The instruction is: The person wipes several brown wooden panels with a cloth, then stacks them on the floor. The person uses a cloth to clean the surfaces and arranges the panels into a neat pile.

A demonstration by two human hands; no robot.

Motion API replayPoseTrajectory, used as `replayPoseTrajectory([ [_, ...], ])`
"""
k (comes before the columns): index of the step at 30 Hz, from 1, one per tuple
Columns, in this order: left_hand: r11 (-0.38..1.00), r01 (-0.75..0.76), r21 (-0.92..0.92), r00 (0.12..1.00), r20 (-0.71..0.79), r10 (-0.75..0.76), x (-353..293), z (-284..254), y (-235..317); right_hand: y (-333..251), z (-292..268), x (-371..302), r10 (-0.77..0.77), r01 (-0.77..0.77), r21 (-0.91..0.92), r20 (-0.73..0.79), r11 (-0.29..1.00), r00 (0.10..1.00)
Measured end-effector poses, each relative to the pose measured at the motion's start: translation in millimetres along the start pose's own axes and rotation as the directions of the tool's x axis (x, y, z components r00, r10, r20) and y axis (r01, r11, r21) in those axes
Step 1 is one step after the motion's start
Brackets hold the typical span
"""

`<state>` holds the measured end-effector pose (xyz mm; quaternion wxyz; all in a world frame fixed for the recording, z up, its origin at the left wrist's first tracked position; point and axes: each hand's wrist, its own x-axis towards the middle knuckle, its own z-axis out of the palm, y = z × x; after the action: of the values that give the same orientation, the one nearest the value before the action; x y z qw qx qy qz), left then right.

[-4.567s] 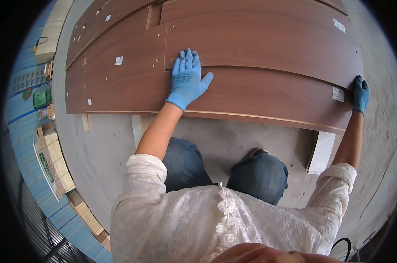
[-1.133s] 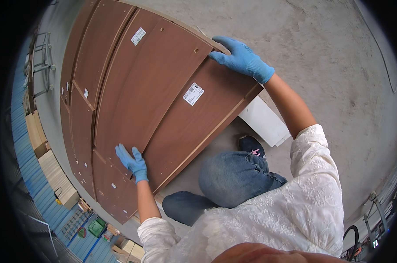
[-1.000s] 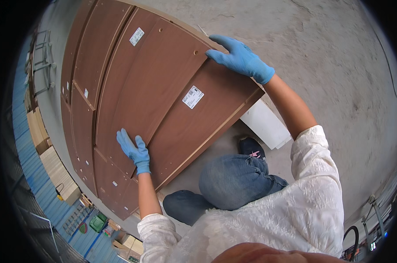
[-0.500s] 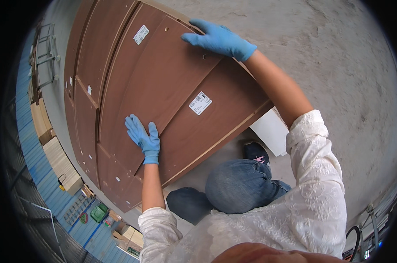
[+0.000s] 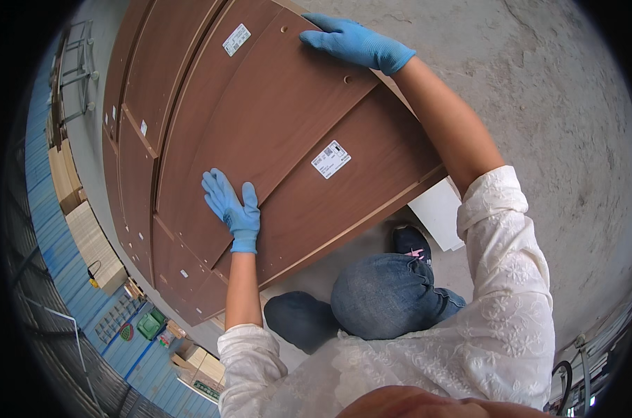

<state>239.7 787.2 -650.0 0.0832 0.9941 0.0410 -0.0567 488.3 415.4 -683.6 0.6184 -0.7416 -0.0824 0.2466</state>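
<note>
Both gloved hands are lying open and flat on the top brown board [image 5: 274, 132]: left hand [image 5: 233, 209] near its lower corner, right hand [image 5: 354, 42] at its far edge. A white rectangular label [image 5: 330, 159] is sitting on the board below [image 5: 371, 188].

Top panel [image 5: 260, 132] lies on a stack of panels [image 5: 358, 202], with further panels [image 5: 138, 160] to its left. Left hand [image 5: 233, 209] rests flat on the top panel's near end, right hand [image 5: 354, 43] on its far end. White block [image 5: 438, 212] under the stack's right corner; boxes [image 5: 86, 237] far left on the floor [image 5: 539, 83].
</note>
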Motion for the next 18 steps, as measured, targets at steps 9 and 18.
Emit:
replayPoseTrajectory([
  [9,1.0,0.007,0.023,0.999,-0.042,-0.006,-6,1,12,-14,-6,-19,-0.011,0.002,-0.135,-0.072,0.991,0.997],
  [18,1.0,-0.016,0.024,0.995,-0.097,0.018,-8,-30,7,-58,13,-107,-0.031,-0.07,-0.318,-0.302,0.946,0.953],
])
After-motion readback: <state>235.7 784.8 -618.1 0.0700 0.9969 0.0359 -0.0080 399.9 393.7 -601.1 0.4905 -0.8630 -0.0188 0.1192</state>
